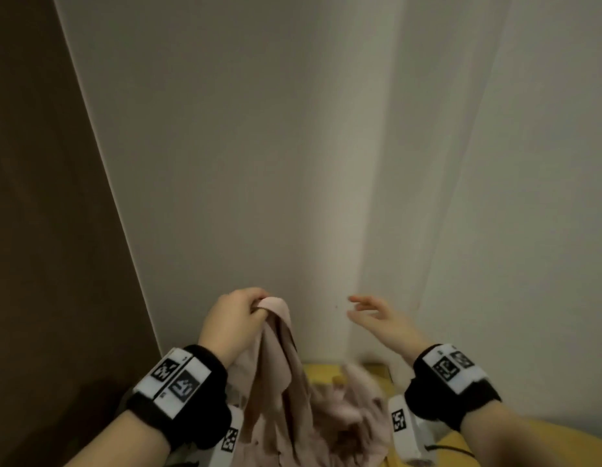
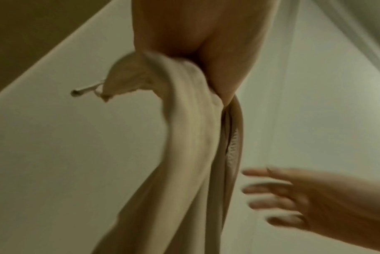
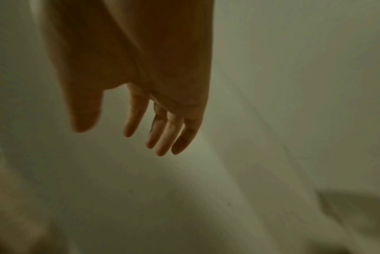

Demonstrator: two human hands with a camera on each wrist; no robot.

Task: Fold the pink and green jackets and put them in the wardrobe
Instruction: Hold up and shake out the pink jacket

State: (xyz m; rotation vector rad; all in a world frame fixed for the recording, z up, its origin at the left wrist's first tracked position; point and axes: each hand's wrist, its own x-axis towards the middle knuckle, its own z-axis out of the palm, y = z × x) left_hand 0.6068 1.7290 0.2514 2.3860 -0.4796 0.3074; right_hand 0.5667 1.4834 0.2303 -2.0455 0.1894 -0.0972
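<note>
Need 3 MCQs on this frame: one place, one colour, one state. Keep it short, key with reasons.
1. Where is the pink jacket?
A. Hanging from the left hand
B. Draped over the right hand
C. Folded flat on the yellow surface

2. What colour is the surface below the hands?
A. Blue
B. Yellow
C. Red

3. What state is the right hand in?
A. Gripping the jacket
B. Clenched in a fist
C. Open, holding nothing

Key:
1 A: the left hand's fingers curl round the jacket's top and the fabric hangs down bunched.
2 B: yellow shows beside the hanging fabric in the head view.
3 C: its fingers are spread and straight, beside the jacket but apart from it in the left wrist view.
</note>
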